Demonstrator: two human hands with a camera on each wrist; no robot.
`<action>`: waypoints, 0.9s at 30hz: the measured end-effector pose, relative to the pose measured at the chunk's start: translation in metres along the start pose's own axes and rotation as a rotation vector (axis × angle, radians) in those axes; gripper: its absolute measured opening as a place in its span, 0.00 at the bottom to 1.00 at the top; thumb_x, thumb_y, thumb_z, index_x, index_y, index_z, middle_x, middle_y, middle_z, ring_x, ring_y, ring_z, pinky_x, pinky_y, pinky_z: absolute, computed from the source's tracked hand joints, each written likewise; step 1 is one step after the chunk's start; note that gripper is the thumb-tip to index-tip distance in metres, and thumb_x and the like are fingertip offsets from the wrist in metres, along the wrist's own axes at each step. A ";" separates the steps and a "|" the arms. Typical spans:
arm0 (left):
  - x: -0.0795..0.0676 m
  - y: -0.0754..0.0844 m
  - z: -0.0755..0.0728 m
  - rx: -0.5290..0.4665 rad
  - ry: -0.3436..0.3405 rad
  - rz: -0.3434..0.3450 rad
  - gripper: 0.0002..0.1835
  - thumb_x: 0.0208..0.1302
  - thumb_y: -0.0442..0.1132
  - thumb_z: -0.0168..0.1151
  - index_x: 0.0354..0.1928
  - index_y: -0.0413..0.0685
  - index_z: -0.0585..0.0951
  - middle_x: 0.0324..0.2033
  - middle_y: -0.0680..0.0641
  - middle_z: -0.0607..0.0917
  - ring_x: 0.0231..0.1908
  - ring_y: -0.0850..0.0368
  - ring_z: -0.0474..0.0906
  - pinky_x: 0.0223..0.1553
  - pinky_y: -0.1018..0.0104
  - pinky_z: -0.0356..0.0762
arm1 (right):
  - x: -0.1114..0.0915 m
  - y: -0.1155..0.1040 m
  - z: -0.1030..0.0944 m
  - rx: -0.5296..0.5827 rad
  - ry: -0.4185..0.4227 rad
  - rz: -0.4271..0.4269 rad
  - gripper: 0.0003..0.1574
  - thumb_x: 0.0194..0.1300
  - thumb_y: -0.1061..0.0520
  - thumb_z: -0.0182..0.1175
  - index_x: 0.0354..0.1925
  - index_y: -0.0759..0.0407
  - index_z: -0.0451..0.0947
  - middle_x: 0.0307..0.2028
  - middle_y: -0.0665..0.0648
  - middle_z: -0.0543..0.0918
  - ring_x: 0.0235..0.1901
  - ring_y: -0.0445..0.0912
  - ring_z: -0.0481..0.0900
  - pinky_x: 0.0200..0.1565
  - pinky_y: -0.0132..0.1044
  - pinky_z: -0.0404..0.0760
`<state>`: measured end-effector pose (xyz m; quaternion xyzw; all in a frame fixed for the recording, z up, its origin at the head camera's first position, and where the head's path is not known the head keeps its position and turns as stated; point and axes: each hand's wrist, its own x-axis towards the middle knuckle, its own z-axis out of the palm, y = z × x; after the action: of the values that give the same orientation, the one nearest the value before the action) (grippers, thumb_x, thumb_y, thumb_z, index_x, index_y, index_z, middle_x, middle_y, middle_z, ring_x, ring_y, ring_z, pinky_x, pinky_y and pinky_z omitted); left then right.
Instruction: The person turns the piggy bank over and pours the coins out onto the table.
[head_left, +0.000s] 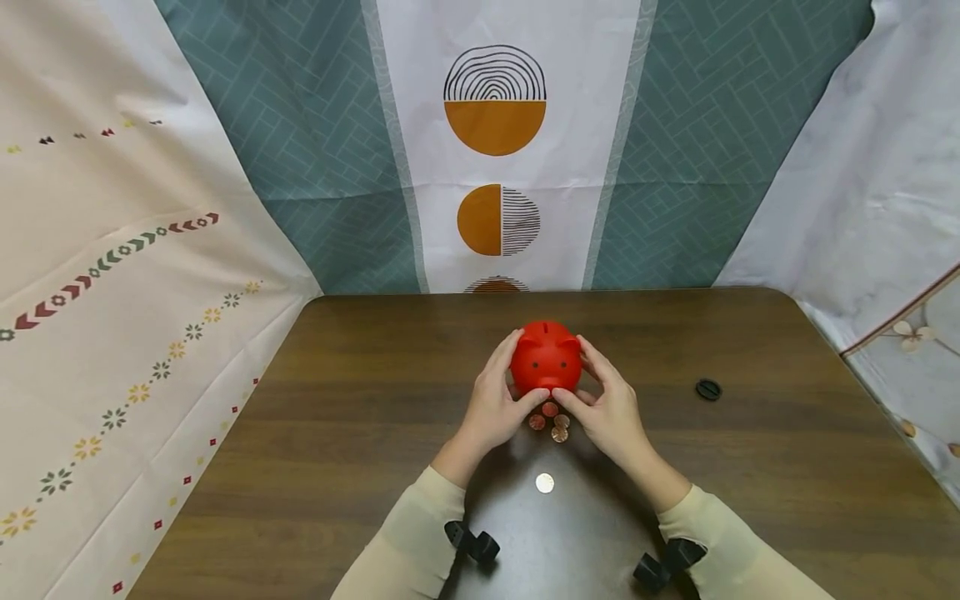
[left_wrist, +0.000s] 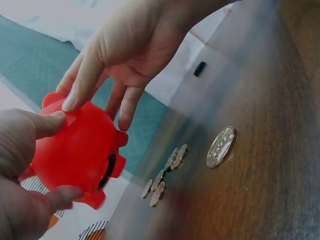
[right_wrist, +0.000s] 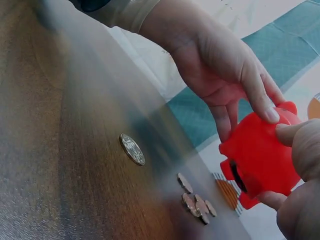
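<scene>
A red piggy bank (head_left: 547,358) is held up off the table between both hands, its face toward me and the coin slot on top. My left hand (head_left: 495,400) grips one side, fingers around the body and thumb near the snout. On the other side my right hand (head_left: 611,408) grips it the same way, the two thumbs almost meeting. A dark round hole (left_wrist: 107,171) shows in its underside between the stubby feet. Below it several coppery coins (head_left: 559,434) lie in a loose cluster. One larger silvery coin (head_left: 544,483) lies nearer to me.
A small black round plug (head_left: 708,389) lies on the brown wooden table (head_left: 360,467), to the right of the hands. Patterned cloth (head_left: 322,150) hangs behind the table's far edge and along both sides. Black camera mounts (head_left: 472,542) sit on the wrists.
</scene>
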<state>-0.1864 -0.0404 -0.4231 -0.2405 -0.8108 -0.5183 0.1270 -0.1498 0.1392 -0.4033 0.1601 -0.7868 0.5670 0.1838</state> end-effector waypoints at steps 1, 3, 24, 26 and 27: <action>0.000 0.002 0.000 -0.011 0.018 0.048 0.46 0.55 0.37 0.72 0.73 0.52 0.58 0.71 0.51 0.60 0.64 0.51 0.66 0.48 0.62 0.79 | 0.000 0.002 0.000 -0.004 0.024 -0.051 0.50 0.50 0.69 0.71 0.69 0.65 0.62 0.64 0.64 0.69 0.59 0.59 0.72 0.42 0.51 0.81; 0.000 0.009 0.000 -0.037 0.071 0.188 0.46 0.53 0.33 0.73 0.72 0.47 0.59 0.71 0.46 0.60 0.64 0.48 0.66 0.48 0.60 0.79 | 0.001 0.005 0.000 -0.008 0.078 -0.193 0.52 0.45 0.74 0.72 0.68 0.67 0.62 0.64 0.66 0.69 0.59 0.58 0.72 0.42 0.49 0.81; -0.001 0.001 0.000 0.016 0.032 0.084 0.47 0.54 0.36 0.72 0.73 0.51 0.57 0.71 0.51 0.60 0.64 0.53 0.65 0.54 0.61 0.75 | -0.001 0.038 0.005 -0.033 0.061 -0.111 0.53 0.49 0.64 0.74 0.70 0.53 0.63 0.65 0.56 0.70 0.57 0.53 0.74 0.41 0.45 0.82; 0.000 0.007 -0.001 -0.010 0.063 0.199 0.47 0.53 0.34 0.73 0.72 0.47 0.58 0.71 0.47 0.60 0.64 0.50 0.66 0.52 0.59 0.77 | 0.001 0.033 0.003 -0.019 0.111 -0.233 0.55 0.43 0.71 0.75 0.69 0.61 0.64 0.64 0.61 0.70 0.58 0.55 0.74 0.43 0.44 0.82; 0.001 0.011 -0.001 -0.016 0.081 0.259 0.47 0.52 0.33 0.73 0.72 0.45 0.59 0.71 0.45 0.60 0.64 0.49 0.66 0.51 0.59 0.77 | 0.002 0.031 0.002 -0.009 0.132 -0.287 0.56 0.41 0.74 0.75 0.68 0.64 0.64 0.64 0.63 0.70 0.58 0.56 0.73 0.44 0.43 0.81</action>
<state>-0.1813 -0.0373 -0.4133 -0.3230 -0.7629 -0.5134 0.2235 -0.1660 0.1466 -0.4284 0.2322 -0.7446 0.5407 0.3151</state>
